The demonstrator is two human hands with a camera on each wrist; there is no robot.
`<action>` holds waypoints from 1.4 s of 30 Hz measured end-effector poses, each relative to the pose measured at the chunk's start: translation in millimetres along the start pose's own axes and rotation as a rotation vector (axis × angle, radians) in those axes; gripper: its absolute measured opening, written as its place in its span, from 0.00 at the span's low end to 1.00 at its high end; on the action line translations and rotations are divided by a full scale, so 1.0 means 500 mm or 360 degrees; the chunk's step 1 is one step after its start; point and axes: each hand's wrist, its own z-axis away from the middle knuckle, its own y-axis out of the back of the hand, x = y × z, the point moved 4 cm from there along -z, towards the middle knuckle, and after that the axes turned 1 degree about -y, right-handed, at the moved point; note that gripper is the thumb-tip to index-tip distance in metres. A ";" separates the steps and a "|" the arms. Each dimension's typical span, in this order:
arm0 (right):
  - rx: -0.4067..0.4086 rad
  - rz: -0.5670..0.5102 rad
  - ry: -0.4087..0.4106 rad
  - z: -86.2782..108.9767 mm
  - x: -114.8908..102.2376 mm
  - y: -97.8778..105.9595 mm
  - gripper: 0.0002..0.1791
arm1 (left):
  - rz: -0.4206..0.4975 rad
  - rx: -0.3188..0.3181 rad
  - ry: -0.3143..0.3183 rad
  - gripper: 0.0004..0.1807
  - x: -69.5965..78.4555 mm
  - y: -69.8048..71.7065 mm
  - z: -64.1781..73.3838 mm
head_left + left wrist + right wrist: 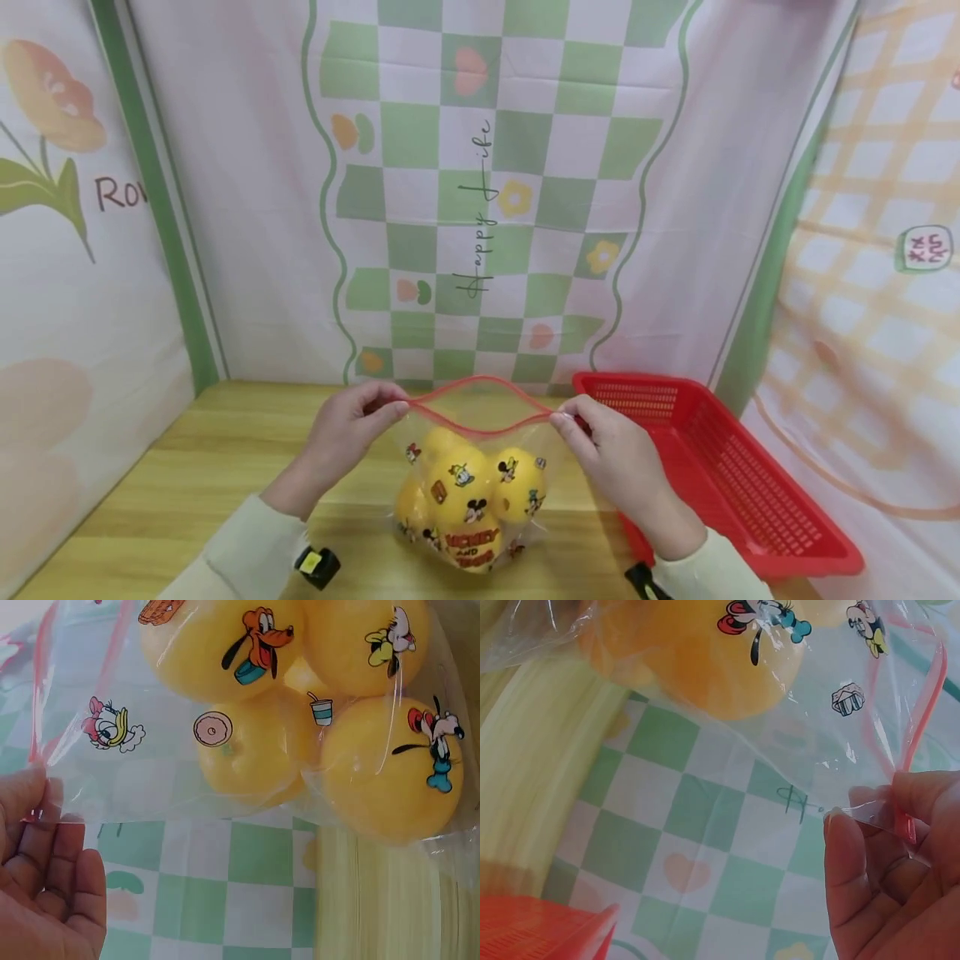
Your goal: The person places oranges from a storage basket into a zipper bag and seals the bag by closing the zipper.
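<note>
A clear zip bag (480,533) printed with cartoon figures stands upright in the middle of the table, its red-edged mouth spread apart. Inside it are several round yellow balls or fruits (519,479), seen close up in the left wrist view as smooth yellow rounds (390,772). My left hand (352,429) pinches the left corner of the bag's mouth between thumb and fingers. At the opposite corner, my right hand (618,454) pinches the red zip edge, which shows clearly in the right wrist view beside the thumb of that hand (892,862).
A red plastic basket (750,492) with perforated walls sits on the right of the wooden table (247,467), close to my right forearm. Printed cloth curtains (480,192) hang behind the table and on both sides.
</note>
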 end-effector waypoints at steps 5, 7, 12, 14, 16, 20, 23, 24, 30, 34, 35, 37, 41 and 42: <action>-0.0029 -0.0079 -0.0089 -0.007 0.019 -0.006 0.05 | -0.0062 0.0067 -0.0041 0.08 0.003 0.010 0.009; -0.0031 -0.0091 -0.0104 -0.008 0.023 -0.008 0.05 | -0.0085 0.0080 -0.0040 0.07 0.004 0.014 0.012; -0.0070 -0.0105 -0.0149 -0.010 0.032 -0.013 0.06 | -0.0140 0.0113 -0.0075 0.05 0.002 0.020 0.018; -0.0089 -0.0103 -0.0168 -0.011 0.036 -0.017 0.06 | -0.0164 0.0129 -0.0100 0.05 0.003 0.022 0.020; -0.0108 -0.0097 -0.0185 -0.011 0.039 -0.021 0.06 | -0.0191 0.0145 -0.0114 0.04 0.004 0.022 0.023; -0.0128 -0.0102 -0.0196 -0.009 0.044 -0.029 0.07 | -0.0238 0.0159 -0.0134 0.04 0.006 0.022 0.028; -0.0119 -0.0116 -0.0189 -0.009 0.045 -0.032 0.07 | -0.0275 0.0159 -0.0137 0.04 0.005 0.021 0.029; -0.0117 -0.0119 -0.0188 -0.009 0.045 -0.033 0.07 | -0.0288 0.0160 -0.0139 0.04 0.005 0.021 0.029; -0.0169 -0.0209 -0.0245 -0.012 0.049 -0.038 0.06 | -0.0342 0.0174 -0.0154 0.04 0.006 0.021 0.029; -0.0204 -0.0348 -0.0287 -0.013 0.052 -0.041 0.06 | -0.0386 0.0189 -0.0165 0.04 0.007 0.021 0.030; -0.0204 -0.0366 -0.0285 -0.013 0.051 -0.041 0.06 | -0.0401 0.0197 -0.0171 0.04 0.008 0.020 0.030; -0.0195 -0.0369 -0.0268 -0.013 0.051 -0.041 0.05 | -0.0436 0.0217 -0.0201 0.03 0.009 0.019 0.030; -0.0182 -0.0328 -0.0247 -0.012 0.049 -0.040 0.04 | -0.0533 0.0263 -0.0289 0.03 0.010 0.017 0.029; -0.0182 -0.0324 -0.0245 -0.012 0.049 -0.040 0.04 | -0.0560 0.0274 -0.0319 0.03 0.010 0.016 0.029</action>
